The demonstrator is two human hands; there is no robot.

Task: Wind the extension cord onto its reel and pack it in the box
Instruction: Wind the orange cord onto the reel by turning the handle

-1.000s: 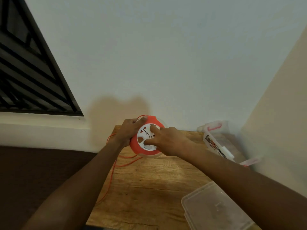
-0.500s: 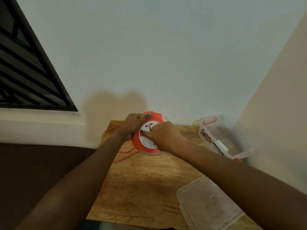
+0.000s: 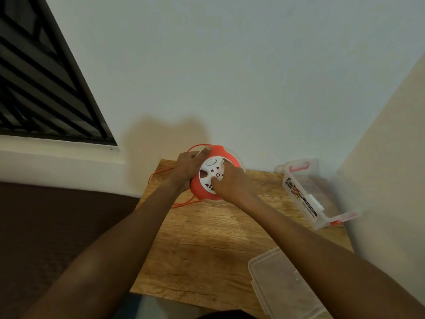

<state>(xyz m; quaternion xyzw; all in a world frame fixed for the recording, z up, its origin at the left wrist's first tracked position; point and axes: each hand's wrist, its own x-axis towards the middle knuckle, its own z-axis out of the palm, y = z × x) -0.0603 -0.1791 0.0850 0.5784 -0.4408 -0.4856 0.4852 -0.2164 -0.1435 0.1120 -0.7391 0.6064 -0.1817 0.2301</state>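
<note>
An orange reel (image 3: pixel 199 192) with a white socket face (image 3: pixel 210 173) is held tilted above the far part of the wooden table (image 3: pixel 207 245). My left hand (image 3: pixel 187 168) grips its left rim, thumb over the top edge. My right hand (image 3: pixel 230 183) presses curled fingers into the white face. Thin orange cord (image 3: pixel 161 173) trails off the reel to the left and loops under it (image 3: pixel 184 203). The clear plastic box (image 3: pixel 305 192) with red latches stands open at the back right.
The box's clear lid (image 3: pixel 276 284) lies at the table's near right corner. White walls close in behind and on the right. A dark grilled window (image 3: pixel 41 88) is on the left. Dark floor lies left of the table.
The white face has turned under my right hand; its oval button is now at the top instead of the bottom. The reel stays in both hands.
</note>
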